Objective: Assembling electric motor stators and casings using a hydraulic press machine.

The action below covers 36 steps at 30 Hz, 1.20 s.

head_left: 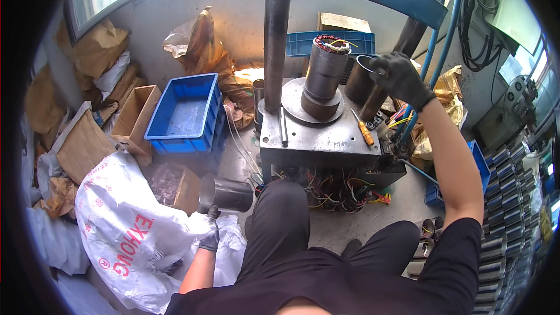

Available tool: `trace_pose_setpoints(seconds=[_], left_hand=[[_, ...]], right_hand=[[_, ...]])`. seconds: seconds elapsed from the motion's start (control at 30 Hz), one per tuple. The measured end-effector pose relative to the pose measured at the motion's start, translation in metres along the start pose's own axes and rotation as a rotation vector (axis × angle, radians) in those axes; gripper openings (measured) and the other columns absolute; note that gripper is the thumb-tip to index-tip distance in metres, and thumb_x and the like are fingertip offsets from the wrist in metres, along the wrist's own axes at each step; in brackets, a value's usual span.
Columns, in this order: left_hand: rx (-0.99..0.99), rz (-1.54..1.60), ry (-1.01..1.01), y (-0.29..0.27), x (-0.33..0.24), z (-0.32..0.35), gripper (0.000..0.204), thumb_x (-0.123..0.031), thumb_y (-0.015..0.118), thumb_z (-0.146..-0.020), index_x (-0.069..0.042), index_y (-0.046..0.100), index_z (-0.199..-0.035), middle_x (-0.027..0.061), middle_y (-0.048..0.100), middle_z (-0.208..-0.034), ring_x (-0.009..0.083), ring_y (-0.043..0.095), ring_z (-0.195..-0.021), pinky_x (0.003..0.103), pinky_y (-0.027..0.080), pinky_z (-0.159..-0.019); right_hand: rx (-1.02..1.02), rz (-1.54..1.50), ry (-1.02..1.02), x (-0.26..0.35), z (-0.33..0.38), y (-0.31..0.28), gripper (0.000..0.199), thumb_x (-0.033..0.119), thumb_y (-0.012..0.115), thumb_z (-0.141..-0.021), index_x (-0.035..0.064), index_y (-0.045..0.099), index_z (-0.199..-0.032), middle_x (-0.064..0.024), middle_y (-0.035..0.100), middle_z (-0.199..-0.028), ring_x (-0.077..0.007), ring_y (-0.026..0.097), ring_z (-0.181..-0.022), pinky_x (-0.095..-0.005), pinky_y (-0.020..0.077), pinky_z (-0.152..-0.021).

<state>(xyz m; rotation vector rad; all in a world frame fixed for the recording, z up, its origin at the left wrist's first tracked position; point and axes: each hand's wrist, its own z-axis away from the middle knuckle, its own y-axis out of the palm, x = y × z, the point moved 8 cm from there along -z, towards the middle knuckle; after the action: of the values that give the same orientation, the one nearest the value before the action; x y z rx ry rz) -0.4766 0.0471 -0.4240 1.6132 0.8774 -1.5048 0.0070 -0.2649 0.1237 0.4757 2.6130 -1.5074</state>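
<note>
My left hand (211, 228), in a dark grey glove, grips the lower edge of a hollow metal cylinder (227, 193) lying on its side beside my left knee. Raised at the right, my gloved right hand (401, 79) has its fingers closed at a thin metal ring (367, 62). Whether that ring is separate from the dark cylinder (357, 84) behind it, I cannot tell. On the press table (321, 144) a metal motor housing (324, 76) stands upright on a round base, with coiled wires (332, 44) at its top. Neither hand touches it.
A screwdriver (364, 128) and a metal rod (283, 125) lie on the press table. Press posts (276, 46) rise behind it. A blue crate (185, 114), wooden box (135, 118) and white sack (125, 221) are at left. Metal cylinders (501, 198) are stacked at right; loose wires hang underneath the table.
</note>
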Motion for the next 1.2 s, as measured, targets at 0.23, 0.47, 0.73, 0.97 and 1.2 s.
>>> trace_pose_setpoints(seconds=[0.23, 0.47, 0.73, 0.97, 1.2], left_hand=[[0.045, 0.028, 0.371, 0.124, -0.304, 0.0, 0.026, -0.03, 0.077, -0.102, -0.008, 0.065, -0.099, -0.0062, 0.062, -0.084, 0.0046, 0.051, -0.076, 0.025, 0.042, -0.066], [0.254, 0.187, 0.647, 0.259, -0.399, -0.027, 0.015, -0.009, 0.079, -0.095, -0.006, 0.067, -0.103, -0.0018, 0.069, -0.091, 0.0084, 0.062, -0.083, 0.027, 0.05, -0.075], [0.639, 0.311, 0.105, 0.364, -0.255, 0.046, 0.035, -0.033, 0.082, -0.097, -0.006, 0.066, -0.112, -0.0007, 0.069, -0.104, 0.0072, 0.062, -0.092, 0.025, 0.053, -0.08], [0.79, 0.068, 0.015, 0.394, -0.183, 0.091, 0.024, -0.015, 0.083, -0.094, -0.001, 0.068, -0.108, 0.0044, 0.071, -0.104, 0.0134, 0.063, -0.099, 0.032, 0.054, -0.087], [0.92, -0.233, 0.142, 0.404, -0.178, 0.09, 0.034, -0.018, 0.086, -0.086, 0.003, 0.066, -0.103, 0.0176, 0.057, -0.139, 0.03, 0.065, -0.11, 0.041, 0.055, -0.092]], right_hand=[[0.638, 0.015, 0.261, 0.024, 0.206, -0.06, 0.024, 0.027, 0.071, -0.089, 0.0089, 0.078, -0.103, -0.0111, 0.072, -0.099, -0.0334, 0.068, -0.103, -0.0476, 0.0514, -0.094], [0.533, -0.053, 0.417, 0.02, 0.314, -0.092, 0.028, 0.031, 0.072, -0.087, 0.0079, 0.079, -0.1, -0.0124, 0.073, -0.099, -0.0344, 0.068, -0.102, -0.0483, 0.0515, -0.092], [0.091, -0.436, 0.462, 0.029, 0.157, -0.05, 0.032, 0.016, 0.075, -0.093, 0.0017, 0.071, -0.121, -0.0111, 0.074, -0.101, -0.0264, 0.072, -0.094, -0.037, 0.0571, -0.086], [-0.127, -1.256, 1.08, -0.088, 0.008, 0.145, 0.032, 0.034, 0.068, -0.102, 0.0079, 0.071, -0.12, -0.0057, 0.074, -0.103, -0.0162, 0.071, -0.081, -0.0327, 0.0593, -0.071], [-0.228, -1.128, 1.385, -0.186, -0.059, 0.283, 0.042, 0.045, 0.069, -0.1, 0.0074, 0.078, -0.117, -0.0115, 0.078, -0.111, -0.0251, 0.074, -0.1, -0.0351, 0.0571, -0.088]])
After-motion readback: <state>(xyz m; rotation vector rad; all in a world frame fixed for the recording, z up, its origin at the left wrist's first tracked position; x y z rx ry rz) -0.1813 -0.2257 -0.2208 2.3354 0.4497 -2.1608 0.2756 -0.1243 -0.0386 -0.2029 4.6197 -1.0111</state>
